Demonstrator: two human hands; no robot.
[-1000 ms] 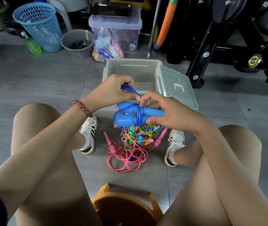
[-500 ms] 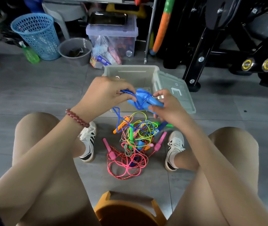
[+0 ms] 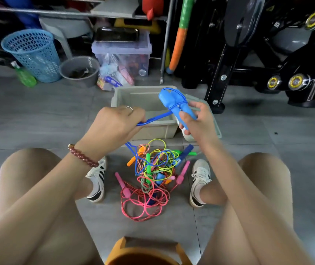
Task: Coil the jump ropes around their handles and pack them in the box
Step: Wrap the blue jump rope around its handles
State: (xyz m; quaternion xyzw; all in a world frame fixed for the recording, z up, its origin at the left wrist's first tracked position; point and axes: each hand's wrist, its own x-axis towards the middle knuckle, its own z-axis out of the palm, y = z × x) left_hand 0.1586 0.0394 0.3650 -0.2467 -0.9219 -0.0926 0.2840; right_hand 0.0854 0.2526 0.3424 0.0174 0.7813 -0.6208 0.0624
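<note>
Blue plastic jump-rope handles (image 3: 173, 104), two together, are gripped by the right hand (image 3: 198, 125), the left hand (image 3: 114, 125) clutching their single blue cord (image 3: 153, 118) before one grey plastic box (image 3: 126, 96).

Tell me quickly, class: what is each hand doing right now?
Left hand: closed, gripping the blue rope.
Right hand: closed, holding the blue handles.
</note>
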